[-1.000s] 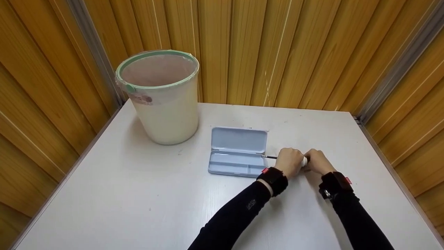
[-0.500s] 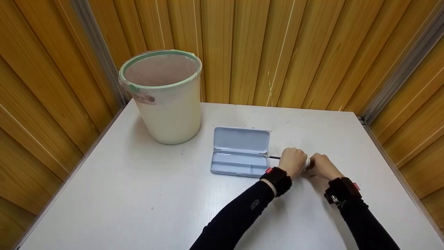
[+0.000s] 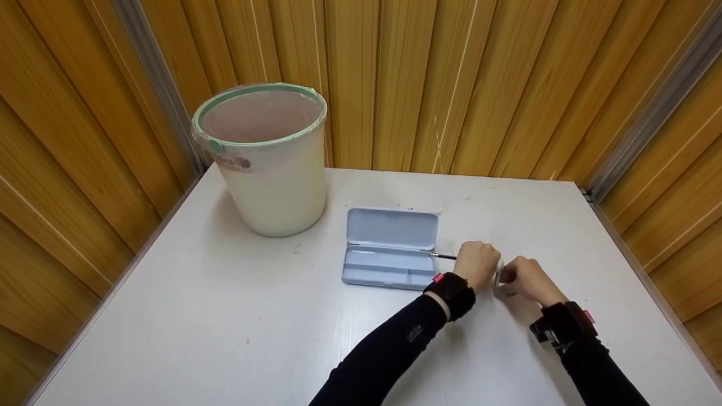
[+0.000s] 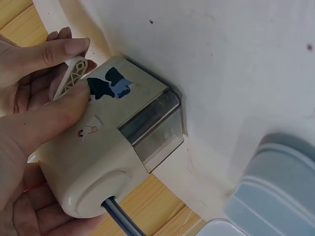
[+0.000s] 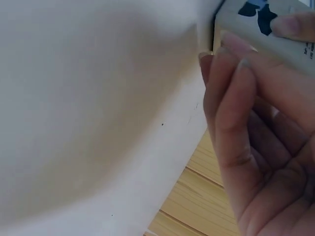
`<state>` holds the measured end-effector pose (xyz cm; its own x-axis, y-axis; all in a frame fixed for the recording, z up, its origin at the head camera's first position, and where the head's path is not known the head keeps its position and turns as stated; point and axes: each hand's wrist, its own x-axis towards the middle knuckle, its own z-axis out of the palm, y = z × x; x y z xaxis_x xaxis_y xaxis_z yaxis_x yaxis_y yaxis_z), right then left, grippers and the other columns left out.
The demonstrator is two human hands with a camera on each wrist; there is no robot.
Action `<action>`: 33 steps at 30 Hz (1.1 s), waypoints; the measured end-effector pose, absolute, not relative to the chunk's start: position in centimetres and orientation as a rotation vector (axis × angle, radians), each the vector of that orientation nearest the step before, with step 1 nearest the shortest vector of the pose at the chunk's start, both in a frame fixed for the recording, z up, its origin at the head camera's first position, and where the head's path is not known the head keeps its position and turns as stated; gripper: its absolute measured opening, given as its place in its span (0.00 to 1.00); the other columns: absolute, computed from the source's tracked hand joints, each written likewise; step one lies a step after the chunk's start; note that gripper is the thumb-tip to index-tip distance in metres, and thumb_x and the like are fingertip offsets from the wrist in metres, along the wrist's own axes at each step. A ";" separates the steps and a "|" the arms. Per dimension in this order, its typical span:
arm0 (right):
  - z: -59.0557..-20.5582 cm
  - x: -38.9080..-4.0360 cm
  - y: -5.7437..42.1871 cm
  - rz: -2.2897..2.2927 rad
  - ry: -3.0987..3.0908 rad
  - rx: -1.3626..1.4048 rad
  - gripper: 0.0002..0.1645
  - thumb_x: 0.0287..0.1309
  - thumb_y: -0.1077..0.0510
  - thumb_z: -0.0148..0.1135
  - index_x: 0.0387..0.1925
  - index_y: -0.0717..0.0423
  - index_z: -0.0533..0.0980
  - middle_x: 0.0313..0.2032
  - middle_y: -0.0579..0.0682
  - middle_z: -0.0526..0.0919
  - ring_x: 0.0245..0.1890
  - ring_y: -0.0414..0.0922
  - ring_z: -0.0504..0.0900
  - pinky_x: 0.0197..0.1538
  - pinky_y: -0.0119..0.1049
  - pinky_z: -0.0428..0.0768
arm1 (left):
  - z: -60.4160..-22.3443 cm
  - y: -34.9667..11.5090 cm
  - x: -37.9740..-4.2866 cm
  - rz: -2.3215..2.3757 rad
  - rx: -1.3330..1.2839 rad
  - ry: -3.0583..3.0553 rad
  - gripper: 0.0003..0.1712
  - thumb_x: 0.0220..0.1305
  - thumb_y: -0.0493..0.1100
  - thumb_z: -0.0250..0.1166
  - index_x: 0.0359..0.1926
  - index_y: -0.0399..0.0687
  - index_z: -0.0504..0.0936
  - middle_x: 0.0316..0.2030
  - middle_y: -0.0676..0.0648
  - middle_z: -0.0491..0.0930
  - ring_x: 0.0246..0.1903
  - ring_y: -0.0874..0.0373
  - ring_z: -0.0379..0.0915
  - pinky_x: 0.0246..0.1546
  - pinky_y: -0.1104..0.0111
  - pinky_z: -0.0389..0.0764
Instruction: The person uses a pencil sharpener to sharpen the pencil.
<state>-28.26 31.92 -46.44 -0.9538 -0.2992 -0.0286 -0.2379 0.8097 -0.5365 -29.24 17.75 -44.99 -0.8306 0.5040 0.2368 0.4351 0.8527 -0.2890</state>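
Closest to me, the right hand has its fingers bunched narrow around a small crank, pinching its end. Just beside them, the left hand grips the cream sharpener, thumb over the top, fingers wrapped beneath. A dark pencil pokes out of the sharpener on the far side of the left fingers from the crank, its silver end over the edge of the open blue case that lies to their left. I can't tell if the two touch. If the left fingers slacken while the crank turns, I'd expect the body to twist; a swinging pencil could then knock the case. A loose pinch might slip off the crank. Beyond, left of the fingers, a lined bin stands on the worktop, well apart.
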 end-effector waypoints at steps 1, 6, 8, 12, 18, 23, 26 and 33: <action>-46.4 -28.1 31.8 -0.838 2.882 -0.433 0.06 0.37 0.67 0.73 0.17 0.62 0.80 0.16 0.48 0.82 0.18 0.39 0.74 0.24 0.32 0.73 | -45.0 17.6 -29.2 0.326 -0.706 -2.724 0.11 0.66 0.47 0.60 0.36 0.71 0.87 0.33 0.66 0.85 0.30 0.72 0.78 0.29 0.77 0.78; -46.2 -27.5 31.4 -0.845 2.875 -0.450 0.06 0.40 0.69 0.71 0.17 0.62 0.80 0.16 0.49 0.83 0.18 0.39 0.75 0.24 0.30 0.74 | -45.0 17.4 -29.3 0.314 -0.699 -2.726 0.12 0.65 0.46 0.60 0.36 0.73 0.87 0.32 0.66 0.84 0.30 0.72 0.77 0.30 0.77 0.78; -46.0 -27.3 31.3 -0.841 2.870 -0.447 0.06 0.42 0.68 0.72 0.18 0.62 0.80 0.16 0.49 0.83 0.18 0.39 0.77 0.24 0.30 0.74 | -45.0 17.4 -29.3 0.299 -0.706 -2.731 0.12 0.65 0.47 0.60 0.36 0.73 0.87 0.32 0.66 0.85 0.30 0.72 0.78 0.30 0.77 0.78; -45.6 -26.7 31.3 -0.869 2.855 -0.466 0.08 0.43 0.69 0.72 0.19 0.64 0.79 0.18 0.51 0.83 0.18 0.40 0.80 0.23 0.30 0.76 | -45.0 17.4 -29.1 0.312 -0.697 -2.743 0.11 0.65 0.48 0.61 0.35 0.74 0.87 0.32 0.67 0.84 0.30 0.73 0.78 0.29 0.78 0.78; -45.0 -26.1 31.2 -0.861 2.893 -0.518 0.09 0.43 0.70 0.72 0.19 0.63 0.77 0.17 0.52 0.83 0.18 0.41 0.80 0.23 0.29 0.74 | -44.8 17.5 -28.8 0.311 -0.678 -2.741 0.12 0.65 0.47 0.61 0.33 0.75 0.86 0.31 0.67 0.84 0.30 0.73 0.78 0.29 0.77 0.78; -44.3 -25.7 31.2 -0.839 2.911 -0.511 0.09 0.44 0.70 0.72 0.19 0.63 0.78 0.18 0.53 0.83 0.18 0.42 0.80 0.23 0.29 0.74 | -44.8 17.7 -28.6 0.295 -0.668 -2.742 0.12 0.65 0.47 0.60 0.35 0.74 0.86 0.33 0.67 0.84 0.31 0.72 0.78 0.30 0.76 0.78; -43.3 -25.6 31.2 -0.863 2.911 -0.508 0.07 0.46 0.71 0.71 0.21 0.64 0.79 0.20 0.54 0.84 0.20 0.43 0.82 0.24 0.29 0.76 | -44.7 17.7 -28.6 0.316 -0.653 -2.738 0.12 0.65 0.47 0.60 0.36 0.75 0.86 0.33 0.67 0.84 0.31 0.73 0.78 0.30 0.76 0.78; -42.3 -25.6 31.3 -0.897 2.913 -0.484 0.06 0.46 0.71 0.71 0.23 0.66 0.79 0.22 0.55 0.85 0.22 0.43 0.83 0.25 0.29 0.78 | -44.9 17.9 -28.4 0.334 -0.619 -2.718 0.12 0.65 0.47 0.59 0.34 0.76 0.86 0.32 0.68 0.84 0.30 0.73 0.77 0.29 0.75 0.78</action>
<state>-25.57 31.30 -42.32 -0.9493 -0.3119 0.0384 -0.2795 0.7821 -0.5570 -28.44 17.91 -44.90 -0.8503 0.4538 0.2665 0.3758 0.8781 -0.2962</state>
